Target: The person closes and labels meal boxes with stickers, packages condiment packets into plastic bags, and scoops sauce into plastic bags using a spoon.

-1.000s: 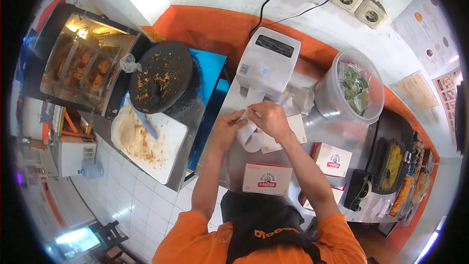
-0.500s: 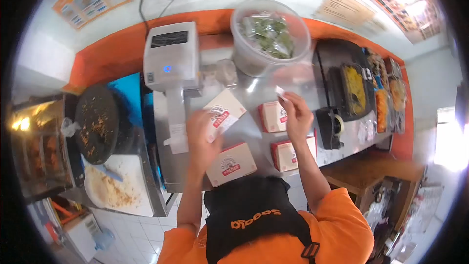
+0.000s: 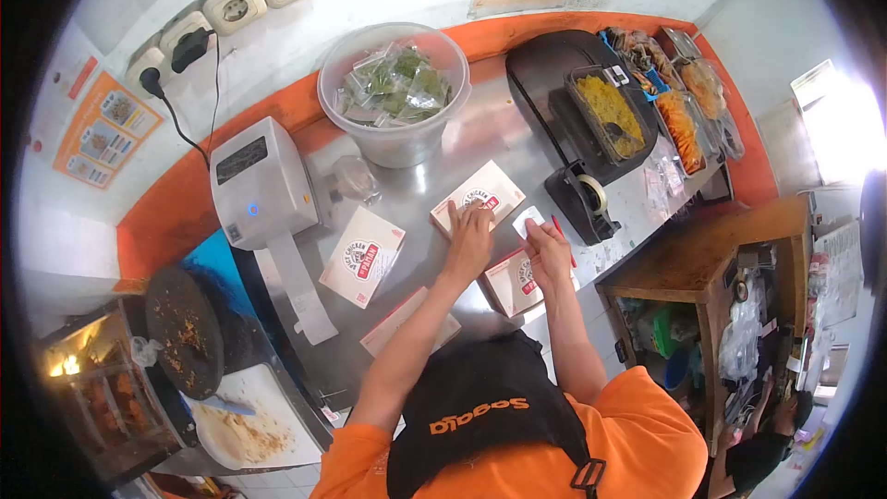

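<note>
My left hand [image 3: 469, 240] rests on a white and red box [image 3: 490, 189], its fingers over the printed lid. A small white paper [image 3: 525, 221] is pinched in my right hand [image 3: 550, 257], just above another box [image 3: 510, 284] near the counter's front edge. A third box [image 3: 362, 256] lies to the left, and a fourth [image 3: 407, 322] is partly covered by my left forearm. From the white printer [image 3: 259, 187] a long paper strip [image 3: 305, 291] hangs down over the counter.
A clear bucket [image 3: 393, 143] of bagged greens stands at the back. On the right are a black tape dispenser [image 3: 582, 203], a tub of yellow food [image 3: 605, 115] and trays of food. A round stone slab [image 3: 185, 333] is at left. A person [image 3: 758, 453] is at far right.
My left hand has moved from the printer side to the right, onto a box that has shifted right. My right hand has come down with the paper. The view has swung right.
</note>
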`<state>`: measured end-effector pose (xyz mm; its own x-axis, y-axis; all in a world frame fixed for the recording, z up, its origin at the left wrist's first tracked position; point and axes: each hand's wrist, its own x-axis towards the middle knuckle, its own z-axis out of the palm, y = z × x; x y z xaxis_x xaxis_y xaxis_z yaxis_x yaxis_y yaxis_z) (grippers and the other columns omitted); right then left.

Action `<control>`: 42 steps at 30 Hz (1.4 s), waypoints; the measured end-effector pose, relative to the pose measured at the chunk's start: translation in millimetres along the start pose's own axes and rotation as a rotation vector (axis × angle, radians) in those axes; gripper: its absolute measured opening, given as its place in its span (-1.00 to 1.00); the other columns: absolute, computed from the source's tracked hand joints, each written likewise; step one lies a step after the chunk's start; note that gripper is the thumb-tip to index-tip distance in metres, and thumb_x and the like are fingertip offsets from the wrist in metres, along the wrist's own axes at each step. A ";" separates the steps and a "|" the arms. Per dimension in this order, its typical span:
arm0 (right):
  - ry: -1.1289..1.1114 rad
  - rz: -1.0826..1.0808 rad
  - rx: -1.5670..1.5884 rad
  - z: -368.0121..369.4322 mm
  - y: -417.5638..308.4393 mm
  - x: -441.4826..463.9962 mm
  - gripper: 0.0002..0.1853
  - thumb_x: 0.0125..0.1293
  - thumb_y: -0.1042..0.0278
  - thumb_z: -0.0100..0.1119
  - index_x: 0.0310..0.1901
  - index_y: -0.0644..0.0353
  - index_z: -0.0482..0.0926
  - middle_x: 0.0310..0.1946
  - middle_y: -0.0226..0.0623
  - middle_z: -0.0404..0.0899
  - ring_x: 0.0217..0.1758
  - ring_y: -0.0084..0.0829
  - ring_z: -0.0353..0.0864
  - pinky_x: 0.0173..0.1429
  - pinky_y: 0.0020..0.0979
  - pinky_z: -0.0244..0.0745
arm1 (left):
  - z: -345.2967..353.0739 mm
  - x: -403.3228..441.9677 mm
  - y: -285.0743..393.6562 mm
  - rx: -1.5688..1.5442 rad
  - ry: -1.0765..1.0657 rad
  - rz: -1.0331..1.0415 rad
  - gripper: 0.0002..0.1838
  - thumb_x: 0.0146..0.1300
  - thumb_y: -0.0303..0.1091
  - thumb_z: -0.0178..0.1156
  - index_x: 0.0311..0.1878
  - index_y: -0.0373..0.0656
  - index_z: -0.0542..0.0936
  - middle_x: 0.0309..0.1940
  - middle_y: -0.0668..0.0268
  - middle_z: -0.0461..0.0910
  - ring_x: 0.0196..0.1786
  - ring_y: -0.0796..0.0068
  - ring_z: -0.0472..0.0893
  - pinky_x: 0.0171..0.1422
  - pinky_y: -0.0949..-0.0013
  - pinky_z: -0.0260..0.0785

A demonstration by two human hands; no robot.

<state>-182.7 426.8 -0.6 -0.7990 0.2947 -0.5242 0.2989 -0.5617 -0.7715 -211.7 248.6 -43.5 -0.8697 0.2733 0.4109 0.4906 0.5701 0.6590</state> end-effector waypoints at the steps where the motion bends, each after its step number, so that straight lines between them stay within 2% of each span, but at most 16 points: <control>1: 0.000 0.019 -0.033 8.3 -0.9 1.1 -0.79 0.39 0.42 0.44 -0.03 0.22 0.63 -0.24 -0.38 0.69 -0.21 -0.52 0.72 -0.04 -0.38 0.75 | 1.5 0.4 0.2 0.007 -0.004 -0.013 -0.50 0.17 -0.57 0.35 0.17 -0.21 0.41 0.14 0.02 0.49 0.48 -0.06 0.40 0.68 -0.54 -0.24; 11: 0.006 -0.038 -0.418 38.5 10.8 19.7 -0.83 0.35 0.33 0.52 -0.18 0.20 0.73 -0.38 -0.45 0.73 -0.38 -0.60 0.67 -0.36 -0.55 0.53 | 7.5 0.4 0.8 -0.088 0.091 -0.081 -0.42 0.11 -0.65 0.37 0.19 -0.20 0.39 0.24 0.00 0.45 0.48 -0.08 0.39 0.70 -0.51 -0.29; 16: 0.066 -0.216 -0.738 35.5 16.9 29.6 -0.77 0.26 0.35 0.56 -0.20 0.29 0.72 -0.42 -0.34 0.75 -0.43 -0.57 0.70 -0.42 -0.51 0.51 | 10.4 -0.8 -3.1 0.004 0.073 -0.018 -0.59 0.05 -0.65 0.38 -0.03 -0.17 0.52 0.26 0.09 0.46 0.48 -0.01 0.40 0.68 -0.54 -0.22; 19: 0.060 -0.242 -0.935 45.0 4.9 24.4 -0.69 0.20 0.34 0.60 -0.17 0.39 0.72 -0.34 -0.15 0.76 -0.34 -0.35 0.77 -0.28 -0.33 0.62 | 13.2 -1.6 -5.5 0.029 0.092 0.021 -0.70 0.05 -0.64 0.38 -0.16 -0.19 0.56 0.24 0.12 0.50 0.48 -0.01 0.42 0.67 -0.56 -0.19; 21: 0.185 -0.572 -1.236 41.4 0.3 26.0 -0.69 0.17 0.35 0.58 -0.14 0.36 0.73 -0.22 -0.07 0.74 -0.19 -0.19 0.77 -0.11 -0.21 0.65 | 11.2 -1.1 -5.6 0.026 0.091 0.036 -0.74 0.05 -0.63 0.38 -0.20 -0.20 0.57 0.22 0.13 0.53 0.48 -0.01 0.43 0.67 -0.56 -0.17; 23: 0.123 -0.857 -1.397 38.4 -11.7 26.7 -0.70 0.15 0.36 0.56 -0.13 0.31 0.74 -0.12 -0.04 0.72 -0.05 -0.07 0.74 0.05 -0.12 0.64 | 6.2 -1.2 -5.6 0.013 0.092 0.055 -0.75 0.05 -0.63 0.38 -0.20 -0.20 0.58 0.21 0.13 0.56 0.47 -0.02 0.44 0.66 -0.57 -0.17; 25: -0.137 -1.080 -1.413 46.5 -42.2 16.5 -0.71 0.12 0.37 0.54 -0.12 0.23 0.75 -0.03 -0.06 0.69 0.08 0.00 0.69 0.20 -0.08 0.59 | 2.1 -0.7 -5.5 0.001 0.085 0.052 -0.77 0.07 -0.62 0.37 -0.21 -0.22 0.57 0.21 0.11 0.55 0.47 -0.02 0.45 0.67 -0.55 -0.16; 26: -0.373 -1.101 -1.463 36.9 -41.1 33.0 -0.75 0.10 0.38 0.47 -0.15 0.13 0.75 -0.08 -0.18 0.69 0.09 -0.09 0.67 0.23 -0.12 0.59 | 1.6 -1.8 -4.8 -0.007 0.078 0.048 -0.78 0.08 -0.62 0.36 -0.21 -0.23 0.57 0.22 0.10 0.55 0.47 -0.02 0.46 0.67 -0.54 -0.16; 29: -0.957 -1.321 -1.578 34.0 -35.3 65.9 -0.78 0.09 0.35 0.45 -0.19 0.11 0.75 -0.12 -0.24 0.69 0.05 -0.17 0.68 0.24 -0.17 0.59 | 6.4 0.3 -2.4 -0.007 0.133 0.028 -0.82 0.11 -0.61 0.35 -0.24 -0.27 0.57 0.23 0.07 0.55 0.47 -0.02 0.45 0.68 -0.50 -0.11; 30: -1.000 -1.388 -1.519 37.9 -39.7 67.9 -0.84 0.09 0.33 0.42 -0.26 0.09 0.72 -0.20 -0.29 0.69 -0.01 -0.20 0.69 0.17 -0.20 0.61 | 7.0 -0.9 -2.2 0.001 0.102 0.040 -0.83 0.11 -0.61 0.34 -0.24 -0.29 0.57 0.24 0.05 0.54 0.47 -0.03 0.45 0.68 -0.48 -0.09; 33: -0.946 -1.271 -1.683 33.6 -62.7 90.9 -0.88 0.11 0.32 0.41 -0.32 0.09 0.69 -0.28 -0.32 0.69 -0.07 -0.19 0.69 0.11 -0.18 0.61 | 1.7 -4.3 -7.4 0.013 0.054 0.038 -0.84 0.12 -0.61 0.33 -0.24 -0.32 0.57 0.26 0.01 0.53 0.47 -0.07 0.44 0.70 -0.39 -0.03; 34: -0.938 -1.317 -1.576 36.9 -67.3 93.8 -0.85 0.08 0.34 0.47 -0.36 0.13 0.67 -0.33 -0.26 0.65 -0.15 -0.12 0.67 0.00 -0.12 0.62 | 2.8 -3.5 -5.6 -0.006 0.057 0.023 -0.84 0.12 -0.61 0.32 -0.23 -0.33 0.57 0.26 0.00 0.53 0.48 -0.08 0.43 0.71 -0.36 -0.02; 36: -0.713 -1.096 -1.754 38.8 -71.8 92.9 -0.84 0.11 0.34 0.46 -0.33 0.17 0.68 -0.28 -0.17 0.68 -0.09 -0.04 0.68 0.04 -0.07 0.61 | -8.1 2.0 0.2 -0.049 0.030 0.003 -0.82 0.12 -0.63 0.29 -0.19 -0.36 0.59 0.28 -0.02 0.53 0.51 -0.14 0.39 0.70 -0.20 0.08; 38: -0.479 -0.966 -1.880 35.3 -74.1 98.7 -0.86 0.22 0.33 0.36 -0.34 0.22 0.71 -0.26 0.01 0.70 -0.09 0.08 0.69 0.06 0.00 0.60 | -23.8 -4.5 0.5 -0.096 -0.030 -0.009 -0.79 0.20 -0.52 0.30 -0.09 -0.31 0.65 0.34 0.01 0.50 0.51 -0.03 0.40 0.65 -0.13 0.16; 39: -0.492 -0.893 -1.893 41.0 -82.8 92.9 -0.90 0.24 0.38 0.36 -0.31 0.23 0.70 -0.25 0.02 0.70 -0.09 0.10 0.70 0.06 0.04 0.59 | -45.9 -9.6 6.3 -0.175 -0.005 -0.034 -0.75 0.17 -0.49 0.35 -0.06 -0.27 0.66 0.32 0.03 0.52 0.49 -0.01 0.42 0.63 -0.09 0.20; 42: -0.535 -0.832 -1.755 87.6 -93.6 43.1 -0.90 0.21 0.48 0.37 -0.25 0.25 0.69 -0.26 -0.04 0.70 -0.13 -0.01 0.72 -0.01 -0.06 0.60 | -129.7 -44.0 -6.7 -0.185 0.417 -0.193 -0.64 0.10 -0.45 0.44 0.00 -0.18 0.66 0.25 0.03 0.56 0.43 -0.04 0.44 0.55 -0.05 0.27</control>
<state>-290.8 424.4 80.6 -0.9297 -0.3663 -0.0389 -0.3320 0.8790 -0.3423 -169.8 132.2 15.7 -0.8685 -0.1784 0.4625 0.3569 0.4225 0.8331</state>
